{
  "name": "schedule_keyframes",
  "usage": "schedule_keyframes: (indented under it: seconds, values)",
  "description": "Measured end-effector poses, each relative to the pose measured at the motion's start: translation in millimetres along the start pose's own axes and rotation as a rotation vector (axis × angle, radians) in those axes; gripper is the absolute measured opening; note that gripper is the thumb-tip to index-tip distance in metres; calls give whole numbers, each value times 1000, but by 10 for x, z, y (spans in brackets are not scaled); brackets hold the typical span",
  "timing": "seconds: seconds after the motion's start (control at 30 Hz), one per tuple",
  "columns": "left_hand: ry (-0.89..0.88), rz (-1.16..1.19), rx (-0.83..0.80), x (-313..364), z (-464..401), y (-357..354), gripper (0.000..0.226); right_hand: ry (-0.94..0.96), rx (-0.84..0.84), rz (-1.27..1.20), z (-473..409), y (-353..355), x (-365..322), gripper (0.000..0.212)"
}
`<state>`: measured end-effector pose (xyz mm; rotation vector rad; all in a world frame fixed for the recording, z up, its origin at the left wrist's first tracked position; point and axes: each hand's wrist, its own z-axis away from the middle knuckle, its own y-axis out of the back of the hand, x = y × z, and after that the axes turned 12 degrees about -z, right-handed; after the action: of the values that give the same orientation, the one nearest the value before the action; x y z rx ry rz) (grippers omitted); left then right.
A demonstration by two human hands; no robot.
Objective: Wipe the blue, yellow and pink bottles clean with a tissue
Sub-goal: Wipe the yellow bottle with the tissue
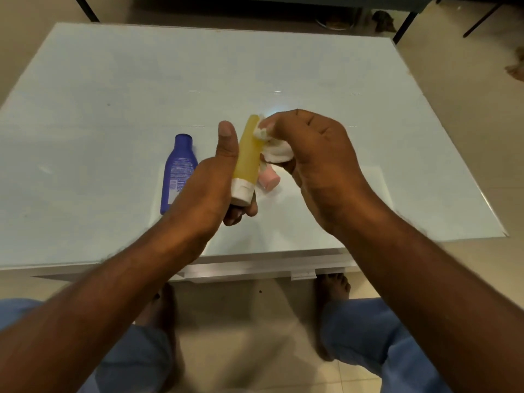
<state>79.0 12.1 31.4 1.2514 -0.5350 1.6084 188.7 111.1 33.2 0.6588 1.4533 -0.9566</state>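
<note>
The left hand (211, 182) grips the yellow bottle (246, 160) above the tabletop (113, 80); the right hand (314, 154) pinches a tissue (273, 150) against it; the blue bottle (177, 171) left and pink bottle (269, 178) behind it may remain unwiped.

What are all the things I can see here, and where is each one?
table: one, pale blue glass top, filling the middle of the view.
blue bottle: one, dark blue, lying on the table left of the hands.
yellow bottle: one, yellow with a white cap, held above the table, cap toward the person.
pink bottle: one, pink, on the table, mostly hidden behind the yellow bottle.
tissue: one, white, crumpled against the yellow bottle.
left hand: grips the yellow bottle.
right hand: holds the tissue.
legs: two, in blue trousers, feet bare, below the table.
</note>
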Motion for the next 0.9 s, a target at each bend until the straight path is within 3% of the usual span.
schedule_keyframes:
  seconds: [0.17, 0.27, 0.47, 0.7, 0.8, 0.9]
  values:
    - [-25, 79, -29, -23, -47, 60, 72, 25, 76, 8, -56, 103, 3, 3]
    - [27, 39, -37, -40, -49, 57, 67, 29, 93, 95, -48, 116, 35, 21]
    - [-75, -54, 38, -14, 2, 63, 67, 55, 127, 162, -17, 83, 68, 26]
    - [13, 0, 48, -65, -30, 58, 56, 149, 42, 170, 12, 80, 40, 17]
    - [40, 32, -19, -66, -36, 28, 44, 198, 17, 217, -5, 95, 24, 23]
    - [82, 58, 8, -73, -59, 58, 45, 248, -49, 304, 40, 72, 16, 21]
